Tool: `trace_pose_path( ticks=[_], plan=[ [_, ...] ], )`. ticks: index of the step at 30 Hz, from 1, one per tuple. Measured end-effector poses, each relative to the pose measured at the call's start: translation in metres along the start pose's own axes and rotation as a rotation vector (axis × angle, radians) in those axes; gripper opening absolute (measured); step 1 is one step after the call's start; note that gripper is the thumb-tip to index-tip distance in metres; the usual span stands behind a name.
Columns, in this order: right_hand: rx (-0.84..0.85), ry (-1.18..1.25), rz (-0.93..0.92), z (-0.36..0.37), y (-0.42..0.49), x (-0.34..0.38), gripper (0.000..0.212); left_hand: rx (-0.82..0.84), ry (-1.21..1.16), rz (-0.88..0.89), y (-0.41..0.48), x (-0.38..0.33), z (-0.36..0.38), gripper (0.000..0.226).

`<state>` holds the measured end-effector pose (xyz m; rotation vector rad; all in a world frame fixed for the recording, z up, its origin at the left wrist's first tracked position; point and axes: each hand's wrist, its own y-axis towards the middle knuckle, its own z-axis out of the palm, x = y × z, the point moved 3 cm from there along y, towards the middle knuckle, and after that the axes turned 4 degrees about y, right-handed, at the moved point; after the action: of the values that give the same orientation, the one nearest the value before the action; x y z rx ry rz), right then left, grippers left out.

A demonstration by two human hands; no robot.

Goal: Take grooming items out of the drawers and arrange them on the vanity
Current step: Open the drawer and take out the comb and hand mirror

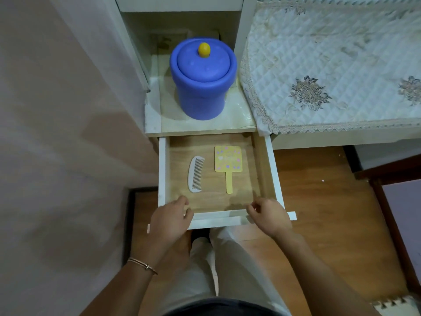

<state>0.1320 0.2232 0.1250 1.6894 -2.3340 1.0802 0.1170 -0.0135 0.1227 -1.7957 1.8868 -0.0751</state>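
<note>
Standing over an open drawer (162, 169), well out from under a small shelf (237, 120). Holding its white front edge with both hands. Left hand (170, 218) curled over the left end of the front, thumb on top. Right hand (271, 216) at the right end, fingers (252, 207) bent and close together, seeming to pinch the top of the front edge. Holding nothing else in either hand.

Inside the drawer, flat on the wood bottom: a white comb (196, 174) on the left and a yellow hand mirror (227, 161) just beside it on the right, handle pointing to the front. Not touching each other. Not touching the hands.

Up on the shelf, a big blue jar (202, 92) with a yellow knob (204, 49). To the right, the vanity (341, 136), with a quilted cloth (296, 53) with flowers on top.

Looks like the very start: drawer open, no item out yet, no item on the vanity.

Next, most likely: let go of the front with one hand, reach in, and pick up the comb or the mirror. Both thin and flat, so best to slip fingertips under an edge, or pinch the mirror by its handle. Then carry over to the cloth and set down neatly. Careful not to bump the drawer with a leg.
</note>
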Motion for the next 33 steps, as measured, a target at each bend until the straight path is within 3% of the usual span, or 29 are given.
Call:
trace_pose_path(
  ticks=[3,7,15,22,25,26,28,30,33],
  plan=[
    [0.067,0.039,0.033,0.002,0.028,0.016,0.02,0.008,-0.075,-0.043,0.029,-0.01,0.001,0.029],
    [0.13,0.183,0.09,0.023,0.076,0.032,0.033,-0.014,-0.18,-0.144,0.082,-0.013,0.025,0.041],
    [-0.061,0.24,0.204,0.054,0.115,0.043,0.039,-0.067,-0.131,-0.355,0.126,-0.003,0.057,0.058],
    [-0.079,0.444,0.353,0.051,0.11,0.04,0.046,-0.03,-0.279,-0.343,0.127,-0.002,0.045,0.038],
    [-0.059,0.633,0.409,0.039,0.102,0.041,0.022,-0.012,-0.387,-0.346,0.12,-0.006,0.031,0.021],
    [-0.038,0.701,0.432,0.035,0.099,0.041,0.015,-0.01,-0.411,-0.34,0.116,-0.007,0.026,0.018],
    [0.063,0.894,0.505,0.028,0.091,0.041,0.025,-0.003,-0.466,-0.32,0.105,-0.009,0.017,0.012],
    [0.194,1.122,0.566,0.022,0.082,0.043,0.02,-0.017,-0.515,-0.293,0.091,-0.013,0.005,0.01],
    [0.273,1.195,0.517,0.001,0.063,0.043,0.005,-0.05,-0.64,-0.231,0.072,-0.025,-0.016,0.012]
  ],
)
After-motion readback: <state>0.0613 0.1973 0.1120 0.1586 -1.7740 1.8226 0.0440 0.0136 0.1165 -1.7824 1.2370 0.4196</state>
